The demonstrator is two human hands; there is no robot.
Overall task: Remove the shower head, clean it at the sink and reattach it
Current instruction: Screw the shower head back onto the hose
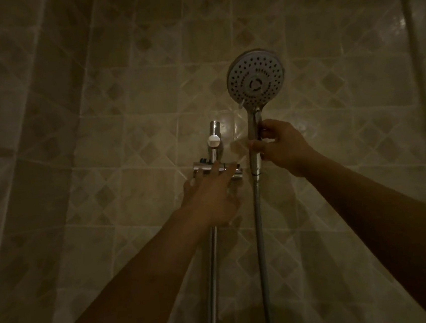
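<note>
Shower head (255,78) is being gripped at its handle by right hand (281,146); left hand (210,195), fingers spread open, is resting on empty holder (215,165).

A single head-worn camera looks forward and up, close to the tiled wall (123,65), over both outstretched forearms.
</note>
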